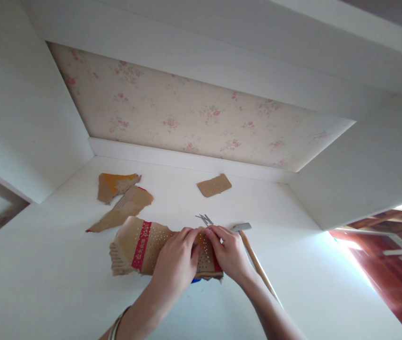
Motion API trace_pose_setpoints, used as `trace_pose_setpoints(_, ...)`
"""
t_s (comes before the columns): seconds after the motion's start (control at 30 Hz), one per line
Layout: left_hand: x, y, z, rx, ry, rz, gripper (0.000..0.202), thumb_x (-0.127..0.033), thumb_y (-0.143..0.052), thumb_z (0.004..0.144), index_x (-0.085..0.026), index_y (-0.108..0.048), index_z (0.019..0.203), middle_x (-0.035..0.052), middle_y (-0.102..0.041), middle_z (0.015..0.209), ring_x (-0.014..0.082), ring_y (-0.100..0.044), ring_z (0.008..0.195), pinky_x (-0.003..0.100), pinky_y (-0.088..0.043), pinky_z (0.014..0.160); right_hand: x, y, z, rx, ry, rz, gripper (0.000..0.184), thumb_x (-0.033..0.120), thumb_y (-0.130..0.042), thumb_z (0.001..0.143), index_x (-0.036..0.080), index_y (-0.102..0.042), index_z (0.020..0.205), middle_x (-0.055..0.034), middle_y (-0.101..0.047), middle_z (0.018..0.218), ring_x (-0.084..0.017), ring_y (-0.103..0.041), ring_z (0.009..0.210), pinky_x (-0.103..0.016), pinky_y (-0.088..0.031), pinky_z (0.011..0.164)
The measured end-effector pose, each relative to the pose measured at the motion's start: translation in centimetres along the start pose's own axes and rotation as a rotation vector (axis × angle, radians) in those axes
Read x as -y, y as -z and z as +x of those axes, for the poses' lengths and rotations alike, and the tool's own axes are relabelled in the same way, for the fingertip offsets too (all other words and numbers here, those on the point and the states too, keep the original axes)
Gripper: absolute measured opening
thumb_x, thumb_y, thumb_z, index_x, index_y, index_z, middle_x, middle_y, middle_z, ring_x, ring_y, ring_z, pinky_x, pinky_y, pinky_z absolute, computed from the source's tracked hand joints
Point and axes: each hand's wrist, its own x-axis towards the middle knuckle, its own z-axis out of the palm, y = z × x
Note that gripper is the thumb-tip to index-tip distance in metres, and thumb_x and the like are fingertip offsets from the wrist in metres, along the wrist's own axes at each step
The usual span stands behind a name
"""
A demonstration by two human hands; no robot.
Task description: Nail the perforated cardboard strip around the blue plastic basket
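A torn piece of brown cardboard (154, 241) with red strips and many small punched holes lies across the front of the white surface. My left hand (174, 257) rests over its middle, fingers bent and gripping it. At its upper right edge, my right hand (232, 252) has thumb and fingertips pinched together; whatever is between them is too small or hidden to make out. Just beyond my fingers lie several nails (206, 219). A hammer (241, 227) with a wooden handle lies to the right, partly behind my right hand and forearm. Something blue (196, 280) peeks out beneath the cardboard.
Torn cardboard scraps (130, 208) lie at the back left of the white surface (293, 283). Farther back is a small rounded cardboard piece (214, 185) covered in tiny marks. White panels stand at both sides, and floral wallpaper (187, 113) covers the back.
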Motion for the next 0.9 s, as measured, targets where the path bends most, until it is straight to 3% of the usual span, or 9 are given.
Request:
trace_pose_setpoints(0.17, -0.39, -0.58, -0.23, -0.028, -0.001, 0.082, 0.026, -0.016, -0.06, 0.086, -0.023, -0.059, 0.111, 0.004, -0.065, 0.106, 0.0232, -0.061, 0.098, 0.037, -0.048, 0.091, 0.26, 0.15, -0.16, 0.029, -0.01, 0.004, 0.028, 0.027, -0.047, 0.098, 0.024, -0.068, 0.081, -0.0011, -0.071, 0.078, -0.018, -0.065, 0.07, -0.026, -0.048, 0.066)
trace_pose_setpoints(0.7, -0.5, -0.71, -0.31, -0.042, -0.004, 0.128, 0.022, -0.017, -0.059, 0.087, -0.022, -0.06, 0.108, 0.0034, -0.065, 0.105, 0.0237, -0.06, 0.095, 0.039, -0.047, 0.089, 0.57, 0.11, -0.07, 0.077, 0.047, -0.104, 0.03, 0.023, -0.044, 0.1, 0.022, -0.064, 0.077, -0.002, -0.067, 0.075, -0.016, -0.061, 0.067, -0.025, -0.045, 0.065)
trace_pose_setpoints(0.9, -0.33, -0.8, -0.39, -0.029, 0.0, 0.109, 0.025, -0.018, -0.06, 0.086, -0.022, -0.059, 0.111, 0.0029, -0.065, 0.107, 0.0242, -0.059, 0.096, 0.04, -0.047, 0.089, 0.17, -0.04, -0.31, 0.061, 0.033, -0.032, 0.027, 0.022, -0.045, 0.1, 0.022, -0.065, 0.082, -0.0012, -0.068, 0.078, -0.016, -0.063, 0.072, -0.024, -0.045, 0.069)
